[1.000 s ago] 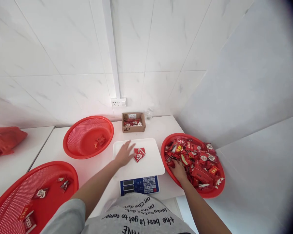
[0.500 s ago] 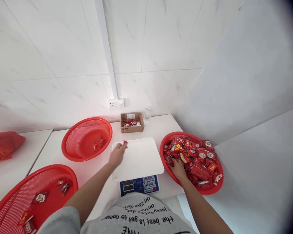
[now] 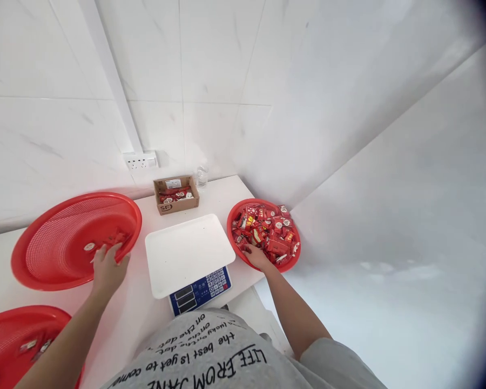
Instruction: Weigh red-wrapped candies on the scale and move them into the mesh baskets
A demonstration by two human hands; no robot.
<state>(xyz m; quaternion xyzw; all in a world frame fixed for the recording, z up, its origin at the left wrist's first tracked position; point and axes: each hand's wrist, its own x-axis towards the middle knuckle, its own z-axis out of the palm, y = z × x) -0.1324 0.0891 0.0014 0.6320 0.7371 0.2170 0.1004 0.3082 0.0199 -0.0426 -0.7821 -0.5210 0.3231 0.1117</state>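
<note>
My left hand reaches over the near right rim of a red mesh basket, its fingers spread and holding nothing I can see. Just past the fingertips lie several small red snack packets, one with a pale round label. At the right, my right hand dips into the front left of a fuller red basket. Its fingers curl at a red packet among the pile and are partly hidden. Between the hands stands a scale with a bare white tray and a blue keypad panel.
Behind the scale sits a small cardboard box of red packets, beside a clear plastic container. Another red basket with a few packets is at the lower left. A tiled wall with a socket strip bounds the white table.
My left hand has moved left from above the scale tray into the left basket and let go of a small red packet. My right hand stays in the full basket. The view has turned right.
</note>
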